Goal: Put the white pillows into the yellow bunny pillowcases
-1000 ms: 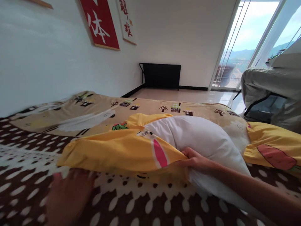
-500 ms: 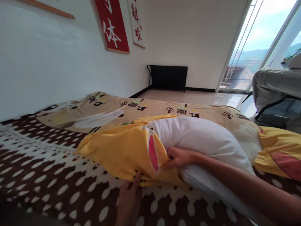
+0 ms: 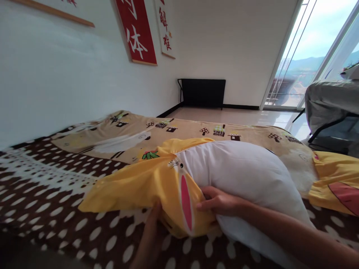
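A white pillow [image 3: 246, 168] lies on the bed with its left end inside a yellow pillowcase [image 3: 131, 183]. The case bears a rabbit print with a long pink ear, and its left part lies slack and creased. My right hand [image 3: 218, 201] pinches the opening edge of the case, against the pillow's near side. Lower and to the left, my left hand [image 3: 153, 228] grips the near edge of the case with the thumb on top. Its other fingers are mostly hidden beneath the fabric.
Under everything spreads a brown and beige patterned blanket [image 3: 112, 231]. Another yellow cloth item [image 3: 331, 168] with a pink print lies at the right. Beyond the bed, a black panel [image 3: 203, 93] leans by the wall, and a grey-covered piece of furniture [image 3: 331, 101] stands near the window.
My left hand has shifted slightly up and left with the near edge of the pillowcase. The case's left end has swung toward me, and folds have formed above that hand. My right hand keeps its pinch.
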